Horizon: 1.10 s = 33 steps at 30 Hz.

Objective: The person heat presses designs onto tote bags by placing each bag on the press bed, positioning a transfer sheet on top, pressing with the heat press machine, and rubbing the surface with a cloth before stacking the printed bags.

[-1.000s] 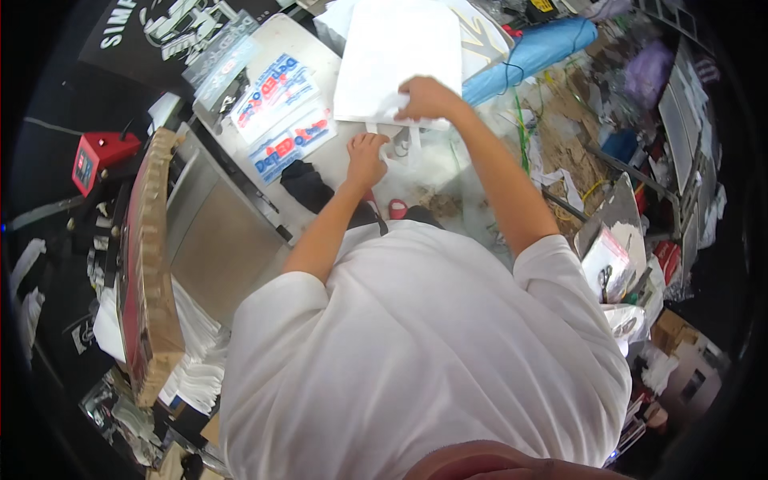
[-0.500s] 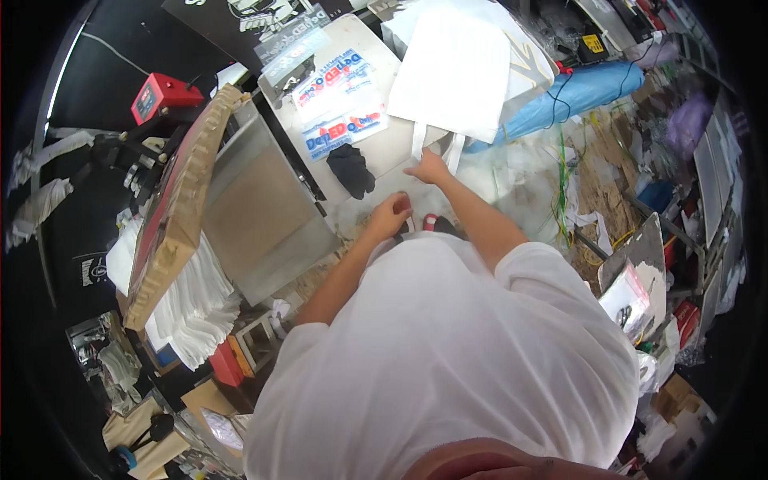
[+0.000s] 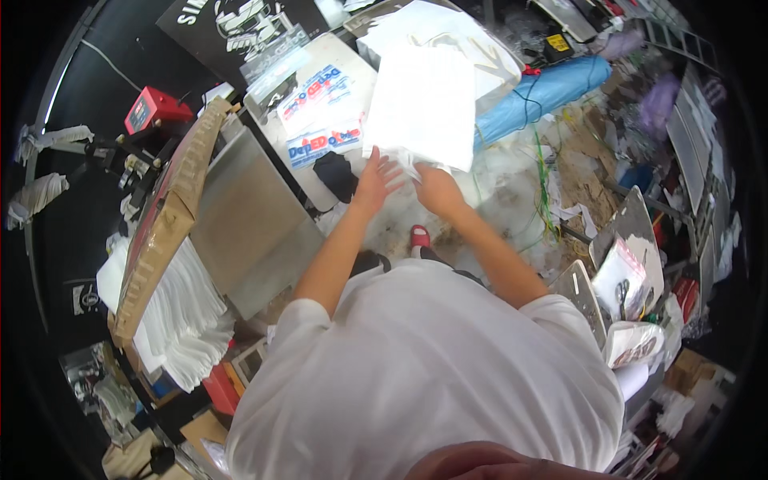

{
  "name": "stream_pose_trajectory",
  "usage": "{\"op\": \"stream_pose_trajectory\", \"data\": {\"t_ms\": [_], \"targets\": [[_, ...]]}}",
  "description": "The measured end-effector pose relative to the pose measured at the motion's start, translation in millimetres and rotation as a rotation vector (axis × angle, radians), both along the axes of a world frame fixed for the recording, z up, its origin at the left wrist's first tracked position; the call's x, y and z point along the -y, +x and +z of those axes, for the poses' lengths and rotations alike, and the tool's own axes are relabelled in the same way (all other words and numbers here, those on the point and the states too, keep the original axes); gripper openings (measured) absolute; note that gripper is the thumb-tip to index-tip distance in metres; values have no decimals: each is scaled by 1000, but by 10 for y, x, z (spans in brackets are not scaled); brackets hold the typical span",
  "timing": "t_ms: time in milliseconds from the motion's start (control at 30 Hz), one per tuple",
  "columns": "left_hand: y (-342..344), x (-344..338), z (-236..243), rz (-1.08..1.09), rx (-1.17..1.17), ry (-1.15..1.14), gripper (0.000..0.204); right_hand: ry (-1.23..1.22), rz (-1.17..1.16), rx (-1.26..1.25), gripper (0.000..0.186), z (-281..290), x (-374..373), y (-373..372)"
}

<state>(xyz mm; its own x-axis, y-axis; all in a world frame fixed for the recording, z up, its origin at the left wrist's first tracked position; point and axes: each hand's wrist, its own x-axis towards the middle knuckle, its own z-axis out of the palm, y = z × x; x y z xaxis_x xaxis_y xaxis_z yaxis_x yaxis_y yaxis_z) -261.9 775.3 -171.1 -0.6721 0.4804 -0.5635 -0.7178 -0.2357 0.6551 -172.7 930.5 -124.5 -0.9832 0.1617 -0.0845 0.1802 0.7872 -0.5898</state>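
A white cloth tote bag (image 3: 422,104) lies at the far middle, its strap end toward me. My right hand (image 3: 436,189) is closed on that near end, around bunched white cloth at the straps. My left hand (image 3: 376,182) has its fingers spread, with the fingertips at the bag's near left corner; whether they touch it I cannot tell. Just left of that hand a dark crumpled cloth (image 3: 336,176) lies on the pale board. Beyond it are flat sheets with red and blue print (image 3: 324,144).
A flat press-like platen (image 3: 256,216) stands left, beside a tilted taped cardboard piece (image 3: 168,216) and a stack of white folded cloth (image 3: 184,308). A blue wrapped roll (image 3: 544,96) lies at the far right. Plastic sheeting and green strings (image 3: 546,188) litter the floor.
My left hand has moved up and forward to the bag's near edge, fingers now spread. My right hand has closed on the bag's strap end. The whole view has shifted slightly.
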Motion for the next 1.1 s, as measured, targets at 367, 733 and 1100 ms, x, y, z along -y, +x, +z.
{"op": "stream_pose_trajectory", "data": {"t_ms": [367,733,1100], "targets": [[-665,-240,1557,149,-800,112,11,-347,-344,-650,39,836,363,54],[774,2457,637,175,-330,-96,42,-2043,-732,-27,70,-575,1170,669],[1788,4816,-2,773,-195,-51,19,-1372,234,429,35,22,1198,-275]]}}
